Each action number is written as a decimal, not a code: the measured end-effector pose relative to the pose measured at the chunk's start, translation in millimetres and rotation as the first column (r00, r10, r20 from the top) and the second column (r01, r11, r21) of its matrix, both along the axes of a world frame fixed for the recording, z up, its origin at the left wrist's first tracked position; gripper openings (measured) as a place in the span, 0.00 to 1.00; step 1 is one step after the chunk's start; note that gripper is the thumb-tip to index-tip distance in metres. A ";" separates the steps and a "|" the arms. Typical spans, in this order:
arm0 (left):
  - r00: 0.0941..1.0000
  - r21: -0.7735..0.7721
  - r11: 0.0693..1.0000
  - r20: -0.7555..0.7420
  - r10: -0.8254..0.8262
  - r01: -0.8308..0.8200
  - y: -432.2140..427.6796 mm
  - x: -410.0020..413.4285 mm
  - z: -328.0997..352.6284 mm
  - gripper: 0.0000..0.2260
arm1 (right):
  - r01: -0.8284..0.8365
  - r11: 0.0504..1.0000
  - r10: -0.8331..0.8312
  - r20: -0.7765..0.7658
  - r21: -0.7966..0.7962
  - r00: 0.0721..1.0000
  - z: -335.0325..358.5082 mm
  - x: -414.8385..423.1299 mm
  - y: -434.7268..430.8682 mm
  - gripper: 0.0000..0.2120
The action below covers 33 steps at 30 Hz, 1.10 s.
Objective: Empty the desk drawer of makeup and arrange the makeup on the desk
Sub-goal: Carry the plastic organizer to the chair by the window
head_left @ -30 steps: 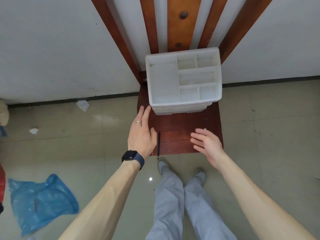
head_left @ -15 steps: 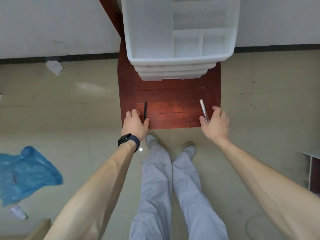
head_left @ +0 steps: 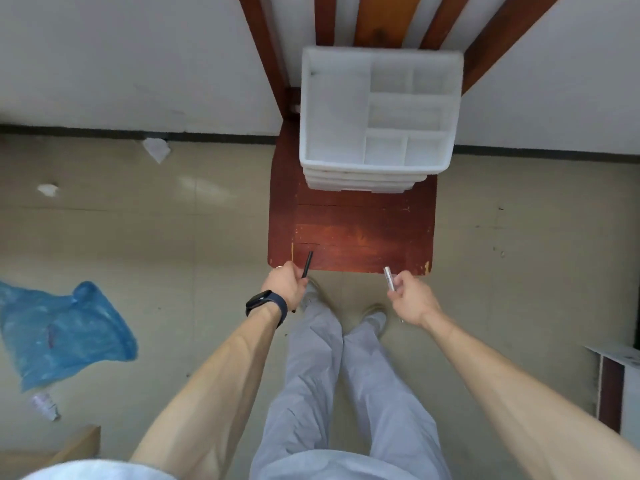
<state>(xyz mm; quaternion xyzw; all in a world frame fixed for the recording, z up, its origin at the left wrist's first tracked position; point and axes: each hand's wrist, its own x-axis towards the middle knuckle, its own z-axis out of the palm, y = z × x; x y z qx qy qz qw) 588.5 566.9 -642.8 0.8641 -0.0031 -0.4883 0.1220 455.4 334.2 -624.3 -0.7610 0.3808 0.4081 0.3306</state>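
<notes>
Black pencil [head_left: 307, 263] in left grip [head_left: 285, 285], desk [head_left: 363, 233] edge

Left hand [head_left: 284, 284] now grips black pencil [head_left: 307, 264], right hand [head_left: 412, 299] silver tube [head_left: 389, 278]; both lifted off the desk [head_left: 360, 237] w/ hands back past its front edge.

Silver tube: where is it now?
Head view: the right hand pinches the silver tube at the front edge of the desk, right side, opposite the black pencil in the left hand.
</notes>
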 end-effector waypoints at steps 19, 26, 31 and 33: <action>0.590 -0.568 0.611 0.251 0.767 -0.551 26.6 -13.3 339.3 0.03 | -0.111 0.921 -0.195 0.690 0.373 0.697 350.1 84.4 17.1 0.06; 0.017 -0.799 0.128 0.146 0.989 -0.588 59.6 -149.0 434.8 0.03 | -0.521 0.704 -0.043 0.761 0.483 0.648 438.9 69.3 66.6 0.08; -0.481 -0.856 -0.193 0.073 0.874 -0.481 103.0 -336.9 487.1 0.05 | -0.772 0.345 0.216 0.756 0.533 0.618 489.8 -15.1 151.3 0.05; -0.635 -0.868 -0.252 0.089 0.767 -0.427 111.1 -420.7 499.4 0.04 | -0.835 0.207 0.322 0.771 0.510 0.550 503.9 -65.0 192.0 0.05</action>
